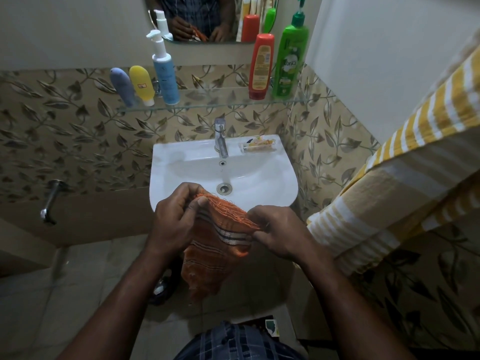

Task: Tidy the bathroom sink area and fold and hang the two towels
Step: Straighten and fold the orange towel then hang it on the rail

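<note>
Past the checked blue shirt [233,341], left hand [174,219] and right hand [283,235] pinch the fringed top edge of the thin orange striped towel [213,255], which hangs before the white ceramic sink [168,157]; best to square corners, edge taut, before folding.

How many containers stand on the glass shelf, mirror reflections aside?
5: grey-blue tube, yellow tube and blue pump bottle at the left; red bottle and green pump bottle at the right. None seems hidden.
</note>
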